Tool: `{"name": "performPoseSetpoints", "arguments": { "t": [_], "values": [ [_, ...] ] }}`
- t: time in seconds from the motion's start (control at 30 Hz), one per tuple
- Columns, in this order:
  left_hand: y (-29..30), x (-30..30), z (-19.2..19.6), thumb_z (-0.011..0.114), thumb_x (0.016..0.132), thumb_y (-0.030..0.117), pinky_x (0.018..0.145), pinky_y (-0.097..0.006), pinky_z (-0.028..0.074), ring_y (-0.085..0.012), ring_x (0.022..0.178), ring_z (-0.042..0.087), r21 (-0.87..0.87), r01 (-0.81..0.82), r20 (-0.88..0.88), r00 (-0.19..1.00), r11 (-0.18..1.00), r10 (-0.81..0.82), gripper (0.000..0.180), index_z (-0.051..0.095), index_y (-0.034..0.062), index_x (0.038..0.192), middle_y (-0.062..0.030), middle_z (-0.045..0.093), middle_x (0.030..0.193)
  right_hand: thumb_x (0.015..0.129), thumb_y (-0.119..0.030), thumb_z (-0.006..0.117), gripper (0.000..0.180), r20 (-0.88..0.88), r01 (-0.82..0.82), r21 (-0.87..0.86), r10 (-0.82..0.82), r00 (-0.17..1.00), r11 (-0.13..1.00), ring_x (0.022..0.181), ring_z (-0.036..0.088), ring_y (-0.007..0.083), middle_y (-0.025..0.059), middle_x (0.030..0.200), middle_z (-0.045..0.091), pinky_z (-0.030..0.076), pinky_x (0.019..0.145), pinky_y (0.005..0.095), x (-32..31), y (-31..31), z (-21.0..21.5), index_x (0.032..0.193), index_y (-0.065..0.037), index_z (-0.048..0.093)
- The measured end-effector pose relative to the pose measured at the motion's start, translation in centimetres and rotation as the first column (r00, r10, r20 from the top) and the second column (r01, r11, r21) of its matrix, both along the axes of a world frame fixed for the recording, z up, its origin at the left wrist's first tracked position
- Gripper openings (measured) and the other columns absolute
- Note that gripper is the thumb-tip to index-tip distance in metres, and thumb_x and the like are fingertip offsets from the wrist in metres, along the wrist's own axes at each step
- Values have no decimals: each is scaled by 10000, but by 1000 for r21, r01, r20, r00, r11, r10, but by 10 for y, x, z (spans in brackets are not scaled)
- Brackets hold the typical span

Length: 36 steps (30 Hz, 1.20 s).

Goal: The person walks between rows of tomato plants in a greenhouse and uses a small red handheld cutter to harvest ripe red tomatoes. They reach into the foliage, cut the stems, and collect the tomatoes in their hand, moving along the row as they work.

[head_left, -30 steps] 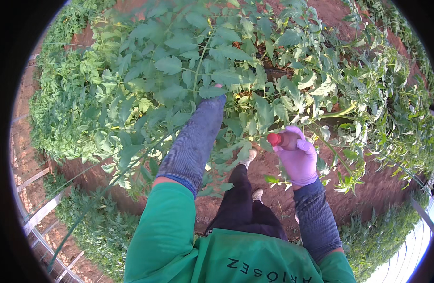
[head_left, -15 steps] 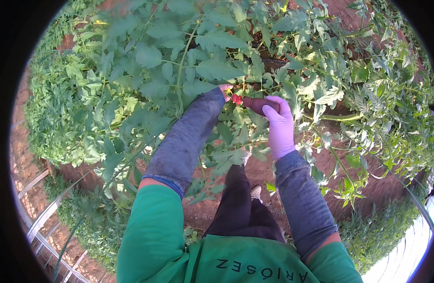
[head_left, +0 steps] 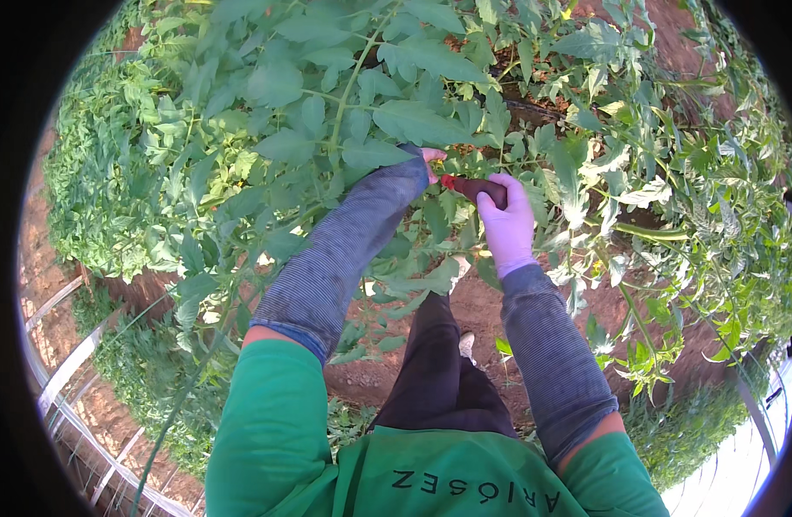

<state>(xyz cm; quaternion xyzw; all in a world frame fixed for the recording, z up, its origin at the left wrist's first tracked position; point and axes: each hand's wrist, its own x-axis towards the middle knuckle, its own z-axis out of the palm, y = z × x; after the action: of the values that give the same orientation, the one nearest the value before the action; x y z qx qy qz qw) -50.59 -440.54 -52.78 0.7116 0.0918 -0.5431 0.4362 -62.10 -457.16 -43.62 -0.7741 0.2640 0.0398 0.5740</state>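
Observation:
My right hand, in a purple glove, is closed around a dark tool with a red tip. The red tip points left toward my left hand. Only a small patch of that hand shows past the end of the grey sleeve; large leaves of the tomato plant cover the rest. What the left hand grips, if anything, is hidden. Both hands sit close together inside the foliage, about chest height in the upper middle of the head view.
Dense green plants fill the top and left. More leafy stems hang at the right. Red-brown soil lies below, with my dark trouser leg and shoe. Pale rails run along the lower left.
My right hand has moved up and to the left with the tool, from apart to right beside my left hand. My left arm stays reaching into the leaves.

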Motion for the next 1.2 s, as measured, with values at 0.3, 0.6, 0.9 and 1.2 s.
{"name": "performPoseSetpoints", "arguments": {
  "t": [0.3,0.6,0.9,1.2],
  "values": [
    [2,-1,0,603,750,-36,691,-235,479,-90,683,538,0,13,-20,1000,1000,-13,653,391,173,1332,-57,587,822,723,-135,634,326,23,72,-83,-70,997,994,847,587,211,114,949,603,462,781,310,-6,-7,-12,1032,-53,570],
    [1,4,-3,605,748,-35,694,-236,479,-87,680,536,31,50,-98,994,998,-47,656,393,175,1332,-52,590,796,737,-108,569,263,-3,236,421,-259,966,876,796,570,189,78,873,600,458,747,290,-4,-15,-19,991,-44,581],
    [29,-21,13,590,759,-20,753,-240,466,-92,747,535,-57,241,159,960,969,-230,618,416,173,1320,-41,592,831,752,-156,630,206,-227,2,764,266,937,645,753,538,142,29,812,573,433,697,274,0,-18,-70,935,-62,627],
    [52,-46,-22,592,747,-37,767,-232,449,-100,793,539,-211,290,504,851,933,-151,596,434,114,1301,-41,601,863,721,-175,671,280,-312,-39,717,371,874,696,762,544,152,63,842,623,423,716,294,12,25,-75,926,14,644]
  ]
}}
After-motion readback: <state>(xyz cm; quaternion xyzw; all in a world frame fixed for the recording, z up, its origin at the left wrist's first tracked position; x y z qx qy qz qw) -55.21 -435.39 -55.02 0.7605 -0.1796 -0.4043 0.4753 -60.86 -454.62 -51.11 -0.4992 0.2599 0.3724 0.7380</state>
